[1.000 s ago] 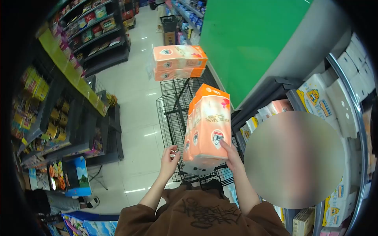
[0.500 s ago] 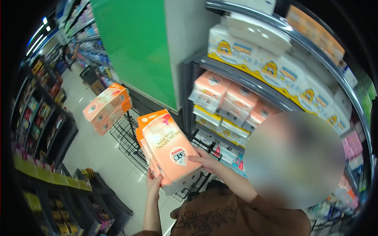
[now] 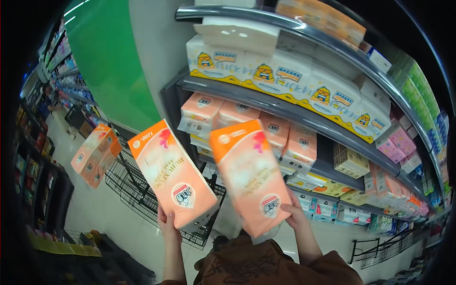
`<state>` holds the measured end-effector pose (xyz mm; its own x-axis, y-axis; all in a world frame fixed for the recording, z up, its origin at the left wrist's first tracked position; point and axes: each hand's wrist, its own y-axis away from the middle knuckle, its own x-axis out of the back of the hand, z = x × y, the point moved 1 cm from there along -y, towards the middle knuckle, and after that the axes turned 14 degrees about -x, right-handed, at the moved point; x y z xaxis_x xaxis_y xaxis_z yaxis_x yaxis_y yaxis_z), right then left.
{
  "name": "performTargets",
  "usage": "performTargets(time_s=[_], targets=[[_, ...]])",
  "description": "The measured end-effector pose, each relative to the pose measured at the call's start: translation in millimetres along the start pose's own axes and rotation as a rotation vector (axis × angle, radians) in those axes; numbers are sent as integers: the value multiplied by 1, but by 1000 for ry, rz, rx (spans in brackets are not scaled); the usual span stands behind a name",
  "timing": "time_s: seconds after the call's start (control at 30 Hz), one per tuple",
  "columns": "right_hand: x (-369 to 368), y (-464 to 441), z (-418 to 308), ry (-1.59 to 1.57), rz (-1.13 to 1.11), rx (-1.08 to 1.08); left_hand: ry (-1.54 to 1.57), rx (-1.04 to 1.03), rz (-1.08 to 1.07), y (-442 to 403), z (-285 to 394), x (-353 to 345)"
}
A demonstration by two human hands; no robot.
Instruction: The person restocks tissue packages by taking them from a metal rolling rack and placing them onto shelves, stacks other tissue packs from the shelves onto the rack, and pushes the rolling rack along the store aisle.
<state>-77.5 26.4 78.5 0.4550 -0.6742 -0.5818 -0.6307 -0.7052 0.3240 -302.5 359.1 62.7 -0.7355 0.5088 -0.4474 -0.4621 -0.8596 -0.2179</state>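
Note:
My left hand (image 3: pixel 168 225) grips the lower end of a peach and orange tissue pack (image 3: pixel 173 173), tilted over a black wire cart (image 3: pixel 130 192). In my right hand (image 3: pixel 295 214) is a second pack of the same print (image 3: pixel 251 183), its thumb on the front face near the lower corner; this pack is slightly blurred. A gap separates the two packs. Fingers beneath both packs are mostly hidden. Beyond the left one, more matching tissue packs (image 3: pixel 92 156) rest at the far end of the cart.
Shelves on the right hold peach tissue packs (image 3: pixel 202 109) below white and yellow packs (image 3: pixel 285 80). A metal shelf rail (image 3: pixel 275 102) curves across. Behind the cart stands a green panel (image 3: pixel 104 61). Another wire cart (image 3: pixel 387 247) is at lower right, dark shelving on the left.
The two packs, stacked together before, are now apart, with my right hand carrying one to the right. The view has turned right, showing more of the shelves.

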Motion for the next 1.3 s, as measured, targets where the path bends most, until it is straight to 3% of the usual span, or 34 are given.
performTargets(time_s=[0.17,0.27,0.5,0.6,0.7,0.77,0.8,0.87,0.97,1.07,1.17,1.2,1.27,1.3], targets=[[42,18,-13,16,204,205,80,27,24,41,-18,-31],[65,7,-15,-145,266,241,100,67,28,76,-20,-40],[74,-78,-78,-252,96,352,-11,127,35,152,-10,-83],[88,-140,-86,-414,345,253,63,188,40,192,-13,-96],[114,-129,-18,-20,513,283,13,236,16,218,-16,-102],[116,-82,13,125,199,-43,2,270,-62,216,-18,-114],[109,-52,19,5,-62,-272,-4,294,-118,211,-20,-122],[110,-1,36,12,-424,-484,-23,363,-229,206,-24,-137],[31,113,-101,126,-218,-583,-21,425,-435,190,-56,-142],[138,82,-4,-92,-466,-434,26,446,-662,167,-80,-171],[174,70,-5,-44,-348,-228,99,512,-807,140,-110,-202],[192,55,-6,-29,-214,-226,134,519,-848,131,-121,-219],[186,35,-46,-94,-51,-166,116,649,-767,110,-143,-252],[170,32,-71,-170,-24,-100,183,618,-721,99,-144,-276]])
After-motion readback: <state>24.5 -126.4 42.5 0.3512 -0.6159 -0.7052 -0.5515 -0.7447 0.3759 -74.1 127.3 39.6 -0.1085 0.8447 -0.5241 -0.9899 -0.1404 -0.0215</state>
